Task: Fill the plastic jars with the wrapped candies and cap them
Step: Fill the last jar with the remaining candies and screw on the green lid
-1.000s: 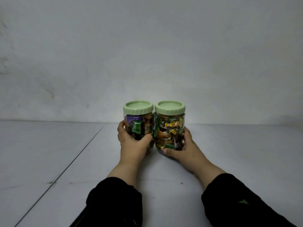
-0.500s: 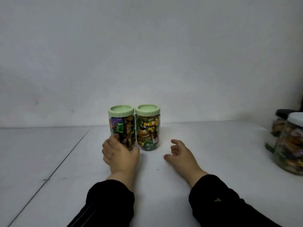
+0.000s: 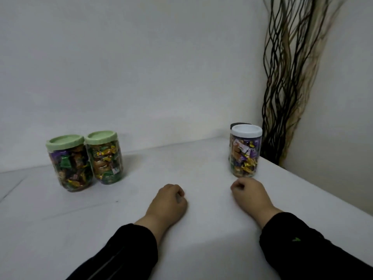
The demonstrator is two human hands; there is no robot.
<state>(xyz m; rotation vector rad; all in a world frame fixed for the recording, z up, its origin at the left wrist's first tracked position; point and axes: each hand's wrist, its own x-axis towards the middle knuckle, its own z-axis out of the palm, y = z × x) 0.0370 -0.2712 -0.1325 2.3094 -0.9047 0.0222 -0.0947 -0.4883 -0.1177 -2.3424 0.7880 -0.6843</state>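
Both hands empty, capped jars standing on the white worktop (image 3: 201, 170)

Left hand (image 3: 168, 201) and right hand (image 3: 249, 194) rest curled, holding nothing; two green-lidded clear plastic jars of wrapped candies (image 3: 69, 162) touch at left, a white-lidded candy jar (image 3: 245, 153) stands just beyond the right hand.

We see two clear, glossy plastic jars (image 3: 69, 164) (image 3: 106, 158) with matt pale-green plastic lids (image 3: 64, 141), shiny foil-like candy wrappers (image 3: 103, 156) inside, a similar jar under a smooth white lid (image 3: 246, 130), a matt white tabletop (image 3: 201, 229), and black cloth sleeves (image 3: 125, 251).
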